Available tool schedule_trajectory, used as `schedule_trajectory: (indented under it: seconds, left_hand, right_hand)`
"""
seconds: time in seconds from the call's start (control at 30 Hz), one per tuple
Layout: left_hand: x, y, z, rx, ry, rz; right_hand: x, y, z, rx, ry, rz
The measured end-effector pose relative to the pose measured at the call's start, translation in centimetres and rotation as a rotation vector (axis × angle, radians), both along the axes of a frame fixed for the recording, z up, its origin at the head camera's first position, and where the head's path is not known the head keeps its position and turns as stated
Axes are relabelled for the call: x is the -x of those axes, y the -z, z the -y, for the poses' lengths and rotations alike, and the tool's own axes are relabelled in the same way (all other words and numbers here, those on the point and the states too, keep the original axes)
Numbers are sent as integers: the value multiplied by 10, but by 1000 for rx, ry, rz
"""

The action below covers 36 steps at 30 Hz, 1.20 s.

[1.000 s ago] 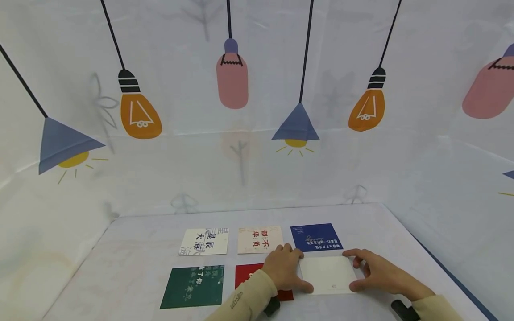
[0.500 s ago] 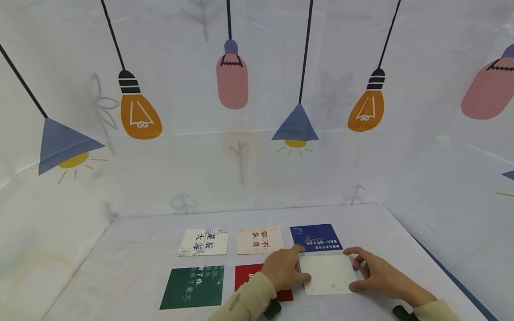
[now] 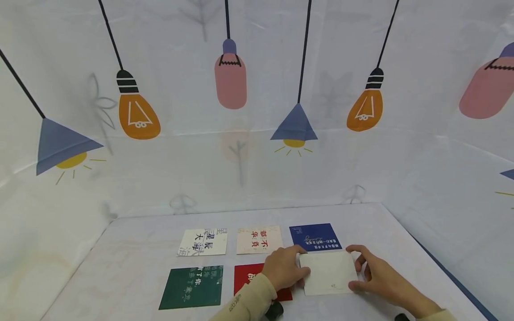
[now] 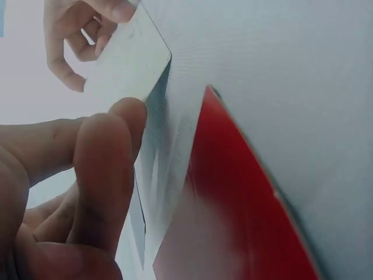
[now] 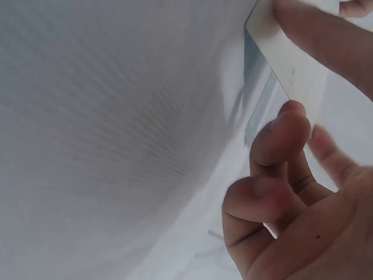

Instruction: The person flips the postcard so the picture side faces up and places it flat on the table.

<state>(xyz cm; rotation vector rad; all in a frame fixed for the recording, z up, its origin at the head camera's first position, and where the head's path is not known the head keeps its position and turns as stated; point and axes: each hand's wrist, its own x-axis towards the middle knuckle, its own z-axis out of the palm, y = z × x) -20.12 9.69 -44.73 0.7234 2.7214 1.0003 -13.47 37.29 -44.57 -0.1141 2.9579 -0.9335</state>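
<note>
A blank cream-white card [image 3: 327, 273] with a tiny mark near its front edge is held between my two hands. In the head view my left hand [image 3: 283, 269] pinches its left edge, and my right hand [image 3: 379, 277] pinches the right edge. A shadowed gap beneath the card [image 4: 125, 64] shows in the left wrist view, so it is raised a little off the table. From the right wrist, curled fingers [image 5: 282, 140] show at the card's edge. Below my left wrist lies a red card [image 3: 246, 274], partly covered by the hand and sleeve.
Behind my hands lies a dark blue card [image 3: 315, 236]. To its left are a cream card with red characters [image 3: 261, 239] and a white card with dark characters [image 3: 204, 241]. A green card [image 3: 192, 287] lies front left. A white curtain [image 3: 257, 174] rises behind the table.
My left fingers have drawn back from the blue card to the white card's left edge. Both hands now pinch the card, which has shifted only slightly.
</note>
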Motion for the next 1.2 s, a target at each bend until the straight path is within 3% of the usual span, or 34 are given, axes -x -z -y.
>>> schedule_trajectory:
  seconds: [0.13, 0.23, 0.43, 0.63, 0.87, 1.2]
  left_hand:
    - [-3, -4, 1, -21, 1, -6]
    - [-4, -5, 1, -26, 1, -6]
    - [-5, -4, 1, -43, 2, -7]
    - [-7, -3, 2, -73, 12, -1]
    - [-9, -6, 4, -126, 11, 52]
    - [-9, -7, 5, -146, 30, 94]
  right_hand:
    - [-4, -3, 1, -19, 8, -61]
    - [-4, -8, 3, -14, 42, -46]
    - [-1, -14, 3, 105, 88, 93]
    - [1, -12, -1, 232, 64, 183]
    - [3, -12, -4, 296, 64, 196]
    - [0, -17, 4, 279, 101, 172]
